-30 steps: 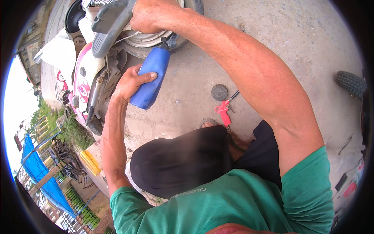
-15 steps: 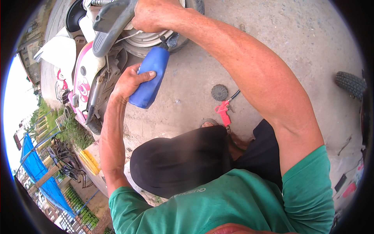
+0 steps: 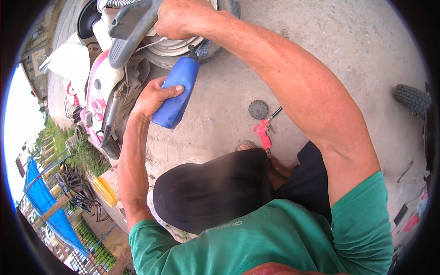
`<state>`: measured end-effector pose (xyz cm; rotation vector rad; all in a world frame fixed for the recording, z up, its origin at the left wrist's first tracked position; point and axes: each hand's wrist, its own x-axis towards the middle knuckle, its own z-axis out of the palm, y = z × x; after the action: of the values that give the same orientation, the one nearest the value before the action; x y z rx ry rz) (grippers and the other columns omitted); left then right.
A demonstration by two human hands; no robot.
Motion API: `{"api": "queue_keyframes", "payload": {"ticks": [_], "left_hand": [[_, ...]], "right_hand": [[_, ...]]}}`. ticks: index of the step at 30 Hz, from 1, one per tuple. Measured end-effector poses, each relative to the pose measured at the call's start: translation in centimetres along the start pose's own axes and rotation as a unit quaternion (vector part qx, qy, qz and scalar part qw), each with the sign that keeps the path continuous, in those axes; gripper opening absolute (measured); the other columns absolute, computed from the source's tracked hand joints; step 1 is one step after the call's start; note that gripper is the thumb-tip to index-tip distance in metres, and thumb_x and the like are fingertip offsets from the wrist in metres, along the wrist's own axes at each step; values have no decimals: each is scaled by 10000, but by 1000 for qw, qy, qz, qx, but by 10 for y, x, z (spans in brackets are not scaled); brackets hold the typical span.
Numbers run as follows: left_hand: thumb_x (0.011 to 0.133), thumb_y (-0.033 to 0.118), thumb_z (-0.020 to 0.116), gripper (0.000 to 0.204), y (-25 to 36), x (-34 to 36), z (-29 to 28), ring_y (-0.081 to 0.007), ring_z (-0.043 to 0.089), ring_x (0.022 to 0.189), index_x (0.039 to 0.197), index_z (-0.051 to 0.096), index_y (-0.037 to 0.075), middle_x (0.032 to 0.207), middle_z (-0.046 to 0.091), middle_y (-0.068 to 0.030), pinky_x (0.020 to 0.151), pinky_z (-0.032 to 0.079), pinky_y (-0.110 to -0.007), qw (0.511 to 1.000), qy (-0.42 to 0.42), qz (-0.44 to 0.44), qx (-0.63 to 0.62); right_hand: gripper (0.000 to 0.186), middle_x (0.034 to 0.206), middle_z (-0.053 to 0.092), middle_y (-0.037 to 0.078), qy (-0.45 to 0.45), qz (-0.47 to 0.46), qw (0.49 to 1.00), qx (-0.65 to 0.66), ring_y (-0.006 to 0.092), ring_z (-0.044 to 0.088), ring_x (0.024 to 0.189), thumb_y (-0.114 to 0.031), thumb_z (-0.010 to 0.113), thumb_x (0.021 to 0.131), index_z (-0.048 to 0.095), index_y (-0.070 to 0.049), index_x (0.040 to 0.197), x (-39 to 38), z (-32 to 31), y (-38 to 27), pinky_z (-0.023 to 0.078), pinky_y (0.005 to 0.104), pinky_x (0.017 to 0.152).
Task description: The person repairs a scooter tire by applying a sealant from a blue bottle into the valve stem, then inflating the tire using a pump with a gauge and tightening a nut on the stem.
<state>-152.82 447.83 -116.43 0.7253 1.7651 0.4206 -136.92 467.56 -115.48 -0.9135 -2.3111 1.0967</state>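
Note:
My left hand (image 3: 158, 98) is closed around a blue squeeze bottle (image 3: 176, 94), thumb across its front. The bottle tilts, its dark nozzle (image 3: 192, 49) pointing up at the wheel (image 3: 169, 47) of a white and pink scooter (image 3: 94, 98). That nozzle is close to the tyre (image 3: 211, 54); I cannot tell if they touch. At the top edge my right hand (image 3: 181, 19) is closed beside a dark grey plastic part (image 3: 130, 36) of the scooter, in front of the wheel. Its fingertips, and whatever they grip, are hidden.
On the concrete floor (image 3: 220, 133) lie a red air gun (image 3: 263, 133) with a hose and a round, dark, ridged disc (image 3: 258, 109). Another tyre (image 3: 412, 99) stands at the right rim. A yellow object (image 3: 105, 191) and a blue tarp (image 3: 50, 206) are at the left.
Almost nothing differs. The blue bottle and my left hand have shifted very slightly downward; my right hand stays at the wheel.

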Motion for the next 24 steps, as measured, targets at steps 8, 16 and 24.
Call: {"api": "queue_keyframes", "payload": {"ticks": [8, 16, 24], "left_hand": [[862, 260, 853, 549, -1, 0, 0, -138, 689, 706, 1265, 638, -44, 940, 725, -90, 648, 581, -296, 1000, 4, 4, -15], [882, 333, 830, 567, 4, 2, -9, -125, 678, 681, 1259, 632, -41, 907, 712, -73, 638, 576, -283, 998, -36, -21, -37], [886, 332, 824, 546, 30, 2, -18, -120, 669, 667, 1214, 636, -62, 905, 713, -79, 617, 562, -270, 997, -52, -55, -8]], "right_hand": [[258, 976, 757, 259, 0, -10, 1000, -3, 381, 757, 984, -172, 675, 786, 801, 15, 913, -1, 2, 1, 593, 480, 849], [256, 969, 756, 260, -26, 18, 999, 6, 382, 756, 984, -169, 668, 789, 802, 9, 913, -4, -6, -3, 593, 479, 842], [318, 1119, 759, 160, -88, 87, 992, -5, 331, 734, 1075, -216, 647, 843, 796, -81, 1089, -10, -23, -23, 577, 450, 918]]}}
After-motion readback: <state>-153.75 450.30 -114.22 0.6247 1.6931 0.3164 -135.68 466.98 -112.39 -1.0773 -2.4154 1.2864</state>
